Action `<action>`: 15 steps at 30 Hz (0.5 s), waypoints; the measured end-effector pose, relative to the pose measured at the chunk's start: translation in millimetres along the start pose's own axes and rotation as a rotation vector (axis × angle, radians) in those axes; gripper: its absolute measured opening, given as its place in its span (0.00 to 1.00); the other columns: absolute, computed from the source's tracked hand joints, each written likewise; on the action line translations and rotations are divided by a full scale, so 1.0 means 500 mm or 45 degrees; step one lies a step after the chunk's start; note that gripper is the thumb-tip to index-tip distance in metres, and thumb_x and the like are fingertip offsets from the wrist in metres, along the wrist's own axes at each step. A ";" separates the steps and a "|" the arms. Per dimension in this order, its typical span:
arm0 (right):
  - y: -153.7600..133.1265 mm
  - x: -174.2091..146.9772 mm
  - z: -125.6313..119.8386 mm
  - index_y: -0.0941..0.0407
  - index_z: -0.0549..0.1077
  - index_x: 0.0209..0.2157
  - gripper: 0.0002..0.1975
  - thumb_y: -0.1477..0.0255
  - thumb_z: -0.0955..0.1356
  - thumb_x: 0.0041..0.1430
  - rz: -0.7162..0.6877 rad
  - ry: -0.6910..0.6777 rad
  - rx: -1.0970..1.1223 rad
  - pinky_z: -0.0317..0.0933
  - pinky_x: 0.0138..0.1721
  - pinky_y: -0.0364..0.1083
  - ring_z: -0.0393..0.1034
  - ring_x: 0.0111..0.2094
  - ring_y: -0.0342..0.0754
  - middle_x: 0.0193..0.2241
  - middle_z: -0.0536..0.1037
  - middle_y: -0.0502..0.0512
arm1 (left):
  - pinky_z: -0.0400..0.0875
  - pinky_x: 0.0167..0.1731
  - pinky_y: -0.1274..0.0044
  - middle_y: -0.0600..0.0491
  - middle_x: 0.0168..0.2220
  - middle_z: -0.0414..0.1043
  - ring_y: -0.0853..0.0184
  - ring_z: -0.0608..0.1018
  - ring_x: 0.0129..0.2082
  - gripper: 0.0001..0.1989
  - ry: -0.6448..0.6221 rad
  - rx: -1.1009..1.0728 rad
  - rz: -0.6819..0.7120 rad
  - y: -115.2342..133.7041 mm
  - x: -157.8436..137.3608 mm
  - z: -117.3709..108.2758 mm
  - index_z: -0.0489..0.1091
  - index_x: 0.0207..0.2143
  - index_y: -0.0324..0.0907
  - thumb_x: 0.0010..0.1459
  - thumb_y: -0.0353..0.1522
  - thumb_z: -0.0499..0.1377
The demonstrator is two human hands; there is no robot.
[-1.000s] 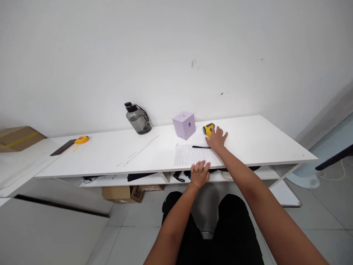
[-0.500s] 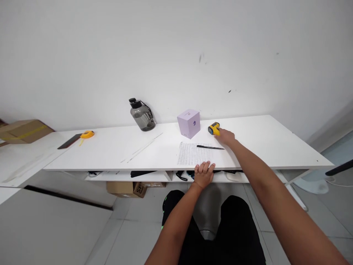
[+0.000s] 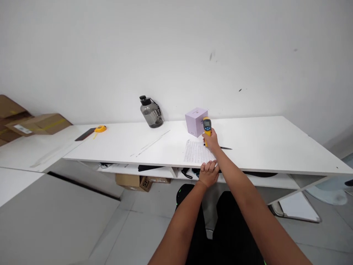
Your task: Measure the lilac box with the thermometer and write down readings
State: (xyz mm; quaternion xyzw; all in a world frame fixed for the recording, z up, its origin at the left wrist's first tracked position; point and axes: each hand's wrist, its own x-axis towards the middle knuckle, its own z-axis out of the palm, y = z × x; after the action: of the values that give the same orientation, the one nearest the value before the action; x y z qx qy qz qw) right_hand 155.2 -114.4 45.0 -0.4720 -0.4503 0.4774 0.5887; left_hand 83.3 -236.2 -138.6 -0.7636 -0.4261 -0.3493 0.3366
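Observation:
My right hand (image 3: 211, 140) is wrapped around the handle of a yellow and dark infrared thermometer (image 3: 207, 125). Its small screen faces me, and its head overlaps the right side of a lilac box (image 3: 193, 124) standing behind it. My left hand (image 3: 209, 174) rests on the desk's front edge, fingers laid over the top beside the sheet of handwritten paper (image 3: 193, 151). Across the paper lies a black pen (image 3: 226, 148), its middle hidden by my right hand and wrist.
On the white desk (image 3: 264, 143), a grey water bottle (image 3: 152, 115) leans toward the wall. Farther left lie an orange tape measure (image 3: 100, 129) and a dark flat object (image 3: 84, 134). Cardboard boxes (image 3: 49, 123) sit at far left. Under the desktop runs a shelf with dark items.
My right hand has brought the thermometer left, in front of the lilac box, and turned its screen toward me. The view has shifted slightly left; my left hand stays at the desk edge.

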 end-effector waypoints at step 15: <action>0.019 0.015 -0.031 0.50 0.72 0.40 0.29 0.49 0.82 0.46 0.031 -0.033 0.204 0.65 0.24 0.42 0.67 0.21 0.42 0.20 0.73 0.41 | 0.78 0.64 0.57 0.33 0.72 0.68 0.49 0.78 0.69 0.41 0.330 -0.862 -0.999 -0.032 0.138 -0.122 0.52 0.78 0.48 0.70 0.41 0.65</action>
State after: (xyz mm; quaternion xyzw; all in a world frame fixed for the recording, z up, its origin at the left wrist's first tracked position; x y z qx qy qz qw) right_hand 170.2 -107.9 34.1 -0.4228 -0.4123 0.5251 0.6128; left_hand 80.9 -250.6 -46.2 -0.5635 -0.4978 -0.6584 -0.0347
